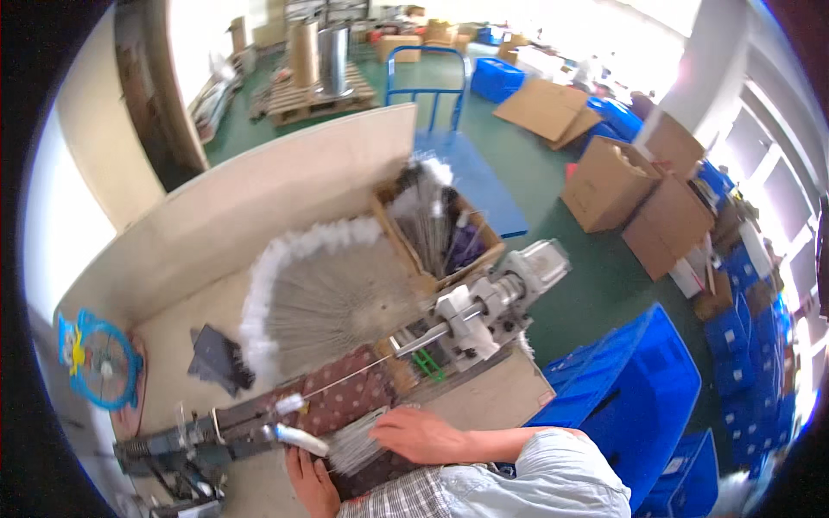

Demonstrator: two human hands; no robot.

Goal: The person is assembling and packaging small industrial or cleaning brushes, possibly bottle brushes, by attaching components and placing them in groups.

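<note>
I see two hands at the bottom edge, close together. Left hand [311, 483] lies under a thin bundle [352, 449] of grey wires w/ a white fluffy tip [298, 439]; fingers curl round the stem end, so it grips the bundle. Right hand [423, 434] lies flat, palm down, fingers spread on top of the same bundle, pressing it onto a dark red dotted cloth [341, 399]. Bundle sits at the near edge of the bench [484, 401], just in front of me.

Counts: 1 big fan [332, 298] of the same wires, spread flat in a half circle, white fluff along its outer rim. 1 open wooden box [440, 229] behind it, stuffed w/ more wires standing upright, white and a few purple tips. 1 grey metal machine [492, 302], blocky, w/ a shiny round shaft pointing left twd the cloth. 1 dark rag [218, 358], crumpled, left of the fan. 1 small blue fan [99, 363] w/ round cage, far left. 1 pale board [259, 186] as back wall, smooth.

Floor is green. Blue plastic crates [639, 380] to my right, approx 3 near, more stacked beyond; can't count all. Brown cartons [639, 194], abt 4, some open. 1 blue trolley [436, 82], 1 pallet [319, 99].
</note>
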